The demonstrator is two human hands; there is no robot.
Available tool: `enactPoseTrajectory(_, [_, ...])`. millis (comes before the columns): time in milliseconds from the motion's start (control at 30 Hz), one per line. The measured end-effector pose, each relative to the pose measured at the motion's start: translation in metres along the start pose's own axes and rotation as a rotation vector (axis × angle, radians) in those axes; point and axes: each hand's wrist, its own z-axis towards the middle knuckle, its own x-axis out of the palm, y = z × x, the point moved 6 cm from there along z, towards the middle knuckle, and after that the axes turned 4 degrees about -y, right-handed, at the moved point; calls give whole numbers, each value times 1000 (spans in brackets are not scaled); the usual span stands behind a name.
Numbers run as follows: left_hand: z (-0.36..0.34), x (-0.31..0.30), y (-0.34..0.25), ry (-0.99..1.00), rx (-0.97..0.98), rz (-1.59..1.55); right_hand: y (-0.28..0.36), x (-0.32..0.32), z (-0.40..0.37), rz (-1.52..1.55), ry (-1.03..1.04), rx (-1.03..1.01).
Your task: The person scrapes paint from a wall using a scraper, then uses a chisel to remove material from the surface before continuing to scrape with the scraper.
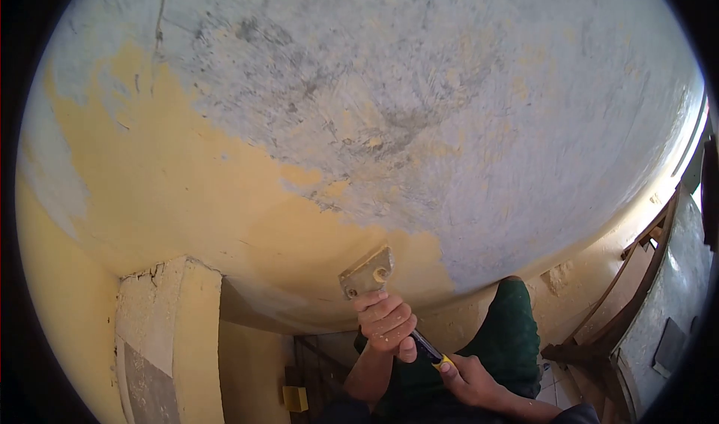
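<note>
A paint scraper with a wide metal blade and a black and yellow handle is held in both hands. My left hand wraps round it just below the blade, fingers closed. Lower down, my right hand grips the yellow end of the handle. The blade is up against or close to the yellow painted part of the wall; exact contact cannot be made out. Above it the wall is stripped to a grey, scuffed surface with scattered yellow flecks.
A chipped pillar or ledge juts out at the lower left beside a dark recess. My knee in dark green trousers is close to the wall. At right stands a grey-topped table with wooden framing. A small yellow block lies low down.
</note>
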Motion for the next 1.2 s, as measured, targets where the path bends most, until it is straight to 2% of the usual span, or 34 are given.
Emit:
enactPoseTrajectory(67, [0, 4, 1, 68, 4, 4, -12, 2, 0, -18, 1, 35])
enactPoseTrajectory(233, [-5, 8, 16, 27, 13, -35, -9, 4, 13, -14, 4, 83])
enactPoseTrajectory(433, [19, -3, 27, -74, 38, -10, 22, 4, 30, -6, 35, -29])
enactPoseTrajectory(533, [35, -10, 33, -112, 84, 14, 36, 5, 35, -41, 76, -16])
enactPoseTrajectory(600, [38, -13, 32, -136, 124, 4, 37, 8, 35, -51, 95, 41])
enactPoseTrajectory(733, [36, -19, 28, -173, 150, -2, 31, 11, 29, 12, 29, -55])
enactPoseTrajectory(800, [31, -23, 19, -186, 140, -30, 20, 13, 24, -106, 31, -96])
enactPoseTrajectory(867, [27, -28, 9, -207, 149, -8, 26, 13, 17, -73, 31, -101])
enactPoseTrajectory(1033, [21, -24, -10, -54, 191, -53, 11, 13, -1, -43, 97, -75])
enactPoseTrajectory(1133, [11, -15, -20, 45, 194, -57, -6, 7, -13, -47, 50, -84])
enactPoseTrajectory(1200, [-5, -5, -22, 95, 163, -45, -19, -3, -17, -101, -6, -19])
